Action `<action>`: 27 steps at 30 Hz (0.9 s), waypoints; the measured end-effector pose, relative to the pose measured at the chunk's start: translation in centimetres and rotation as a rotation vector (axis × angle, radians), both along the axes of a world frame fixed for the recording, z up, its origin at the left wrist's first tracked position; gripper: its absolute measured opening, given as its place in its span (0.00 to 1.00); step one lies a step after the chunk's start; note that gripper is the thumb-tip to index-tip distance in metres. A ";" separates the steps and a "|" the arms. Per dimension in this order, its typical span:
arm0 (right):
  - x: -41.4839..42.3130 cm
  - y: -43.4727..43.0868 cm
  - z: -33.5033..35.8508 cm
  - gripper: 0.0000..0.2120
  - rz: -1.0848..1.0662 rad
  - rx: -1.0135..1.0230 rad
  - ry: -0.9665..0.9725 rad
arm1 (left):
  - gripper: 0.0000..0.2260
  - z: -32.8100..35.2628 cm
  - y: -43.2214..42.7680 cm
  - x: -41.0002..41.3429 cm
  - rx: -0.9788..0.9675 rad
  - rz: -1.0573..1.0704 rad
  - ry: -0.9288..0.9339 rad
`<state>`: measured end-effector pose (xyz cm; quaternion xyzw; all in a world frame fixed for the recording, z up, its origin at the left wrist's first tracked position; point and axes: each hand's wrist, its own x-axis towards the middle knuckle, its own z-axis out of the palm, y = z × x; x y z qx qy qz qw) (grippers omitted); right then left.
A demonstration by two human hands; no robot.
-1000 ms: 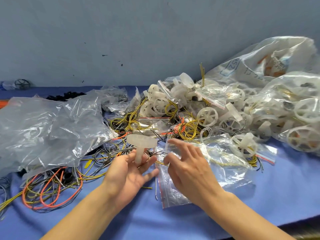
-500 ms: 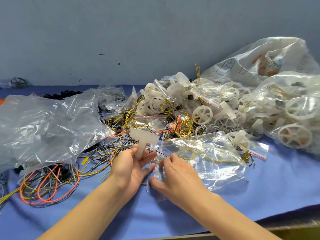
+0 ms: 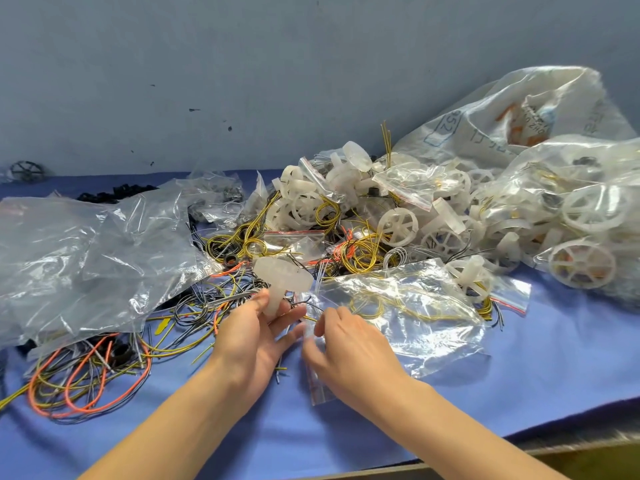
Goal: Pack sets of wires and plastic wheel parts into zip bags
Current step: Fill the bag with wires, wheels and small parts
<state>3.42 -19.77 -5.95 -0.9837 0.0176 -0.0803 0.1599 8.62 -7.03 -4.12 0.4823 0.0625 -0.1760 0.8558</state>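
The left hand grips a plastic wheel part by its stem beside a zip bag holding yellow wire, its edge pinched by the right hand. Filled bags lie heaped behind; loose wires await packing

Glossy clear plastic zip bag, matt translucent plastic wheel part, blue cloth tabletop.

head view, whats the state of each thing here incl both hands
left hand, grips the wheel part by its stem
right hand, pinches the zip bag at its edge
wheel part, upright, disc on top, not bagged
zip bag, lower end on table, mouth unclear
loose wires, tangled on table, unbagged
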 end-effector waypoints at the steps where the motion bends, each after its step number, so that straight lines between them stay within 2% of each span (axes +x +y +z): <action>1: 0.0 0.1 0.0 0.18 -0.003 0.011 -0.011 | 0.12 0.1 -0.1 -0.1 0.002 -0.008 -0.009; 8: 0.3 -0.2 -0.2 0.17 -0.015 0.038 0.004 | 0.18 0.1 -0.5 -0.5 0.016 -0.053 -0.064; 12: 0.6 -0.2 0.2 0.18 -0.058 0.151 0.014 | 0.16 -0.4 -0.2 -0.3 -0.133 -0.053 0.015; 16: 0.7 -1.0 0.4 0.13 -0.105 0.200 0.036 | 0.15 -0.7 0.2 0.0 -0.233 -0.081 0.029; 20: 1.0 -1.9 0.9 0.12 -0.167 0.249 0.027 | 0.14 -0.3 -0.4 -0.6 -0.082 -0.214 -0.148; 22: 1.2 -2.7 1.4 0.11 -0.195 0.414 -0.021 | 0.12 0.0 -0.7 -1.1 0.023 -0.287 -0.247; 25: 1.2 -4.0 2.5 0.08 -0.240 0.771 -0.137 | 0.13 -0.2 -1.2 -1.6 0.126 -0.269 -0.238; 27: 0.9 -4.4 3.3 0.07 -0.234 0.781 -0.253 | 0.15 -0.5 -1.5 -1.7 0.257 -0.262 -0.198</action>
